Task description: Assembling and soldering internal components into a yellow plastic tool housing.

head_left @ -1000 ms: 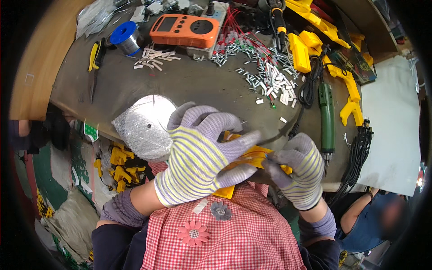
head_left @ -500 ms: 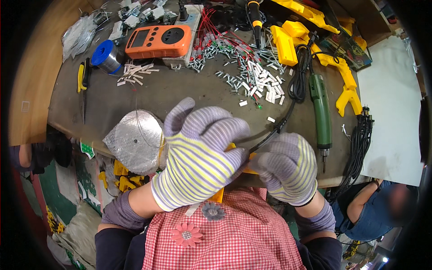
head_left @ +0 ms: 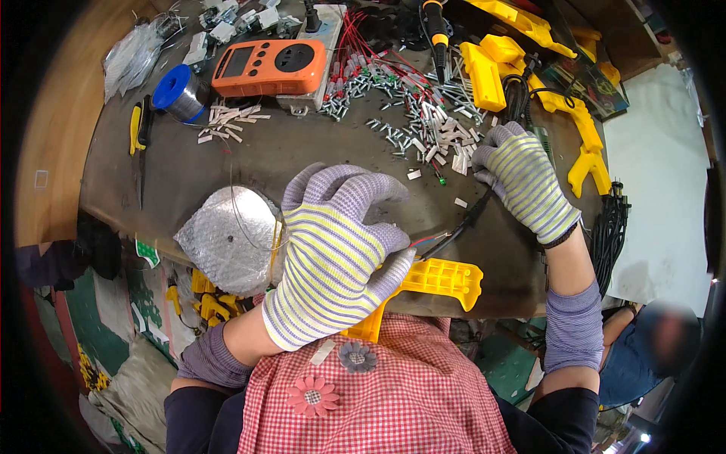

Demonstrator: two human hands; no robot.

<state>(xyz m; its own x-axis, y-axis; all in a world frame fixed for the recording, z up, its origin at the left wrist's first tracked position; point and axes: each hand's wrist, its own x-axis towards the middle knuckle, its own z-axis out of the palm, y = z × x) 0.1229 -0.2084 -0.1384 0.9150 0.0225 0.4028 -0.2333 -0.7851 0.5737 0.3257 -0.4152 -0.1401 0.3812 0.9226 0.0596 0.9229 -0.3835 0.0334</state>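
On my feed I see lime, white and purple stripes across the left hand (head_left: 333, 261) and right hand (head_left: 528, 183). The plastic shell (head_left: 442, 278) is plain yellow, the meter (head_left: 255, 81) orange, the apron (head_left: 408, 397) checked red and white, its flowers (head_left: 312, 406) pink and grey.

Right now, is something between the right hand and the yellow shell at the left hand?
Yes: a black cable runs from near the right hand toward the yellow shell, with thin wires near its lower end, by the left hand.
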